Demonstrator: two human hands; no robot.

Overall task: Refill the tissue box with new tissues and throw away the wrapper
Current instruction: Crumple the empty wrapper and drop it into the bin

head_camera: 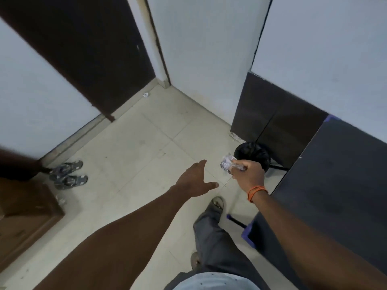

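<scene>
My right hand, with an orange thread at the wrist, is shut on a crumpled clear plastic wrapper. The wrapper sticks out of my fist just left of a round bin lined with a black bag, which stands on the floor by the wall. Part of the bin is hidden behind my right hand. My left hand is stretched out over the floor tiles, fingers apart and holding nothing. No tissue box is in view.
A dark table runs along the right wall, its leg near my foot. A pair of sandals lies at the left by a wooden cabinet. A dark door stands ahead, with a paper scrap on the floor.
</scene>
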